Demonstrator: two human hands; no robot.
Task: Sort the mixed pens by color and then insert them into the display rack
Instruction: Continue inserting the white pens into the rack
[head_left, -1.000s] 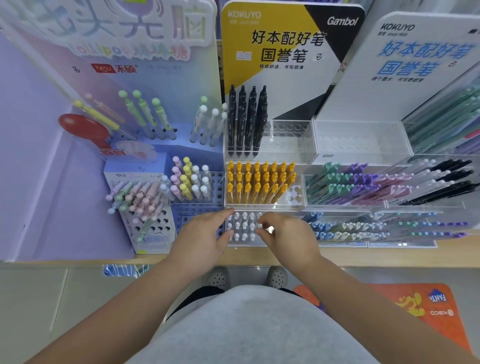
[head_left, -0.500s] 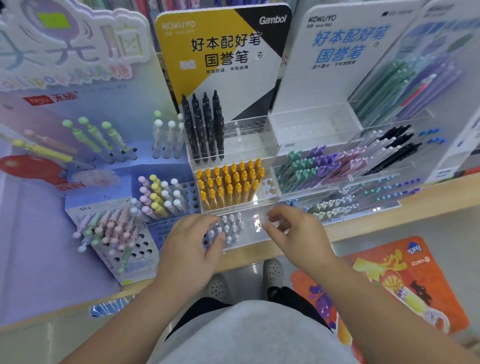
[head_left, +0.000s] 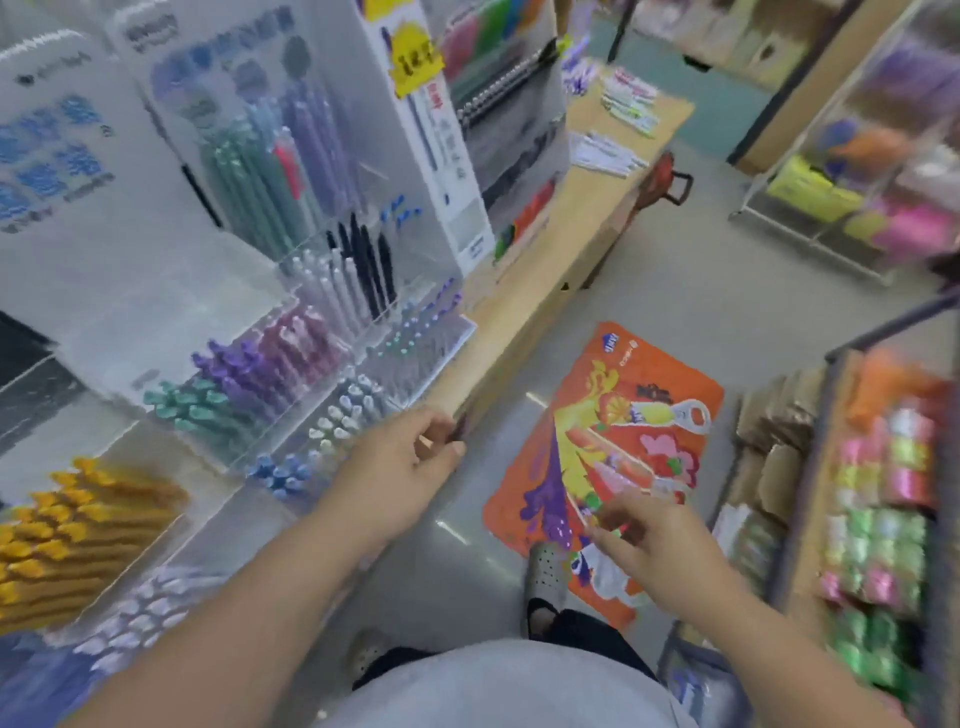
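The display rack (head_left: 171, 322) fills the view from eight to eleven o'clock. Its rows already look grouped by colour: orange pens (head_left: 78, 519) at nine o'clock, teal pens (head_left: 192, 410) and purple pens (head_left: 244, 364) nearer the centre, and black pens (head_left: 363, 265) towards eleven. The left hand (head_left: 405, 462) sits near the centre, just beside the front edge of the wooden shelf (head_left: 545, 260). Its fingers are curled and its thumb is out, but the blur makes it impossible to tell whether it pinches anything or only touches the edge. The right hand (head_left: 665, 540) hangs at about four o'clock, well apart from the rack and above the orange floor mat (head_left: 649, 374). Its fingers are loosely bent and it seems to hold nothing. No loose pen shows in either hand, so this looks like a pause between insertions, probably a search for more mixed pens away from the rack. The next move calls for finding that stock and picking up one pen. The pen's colour must then be matched to a row, and the pen brought back upright over a free hole.
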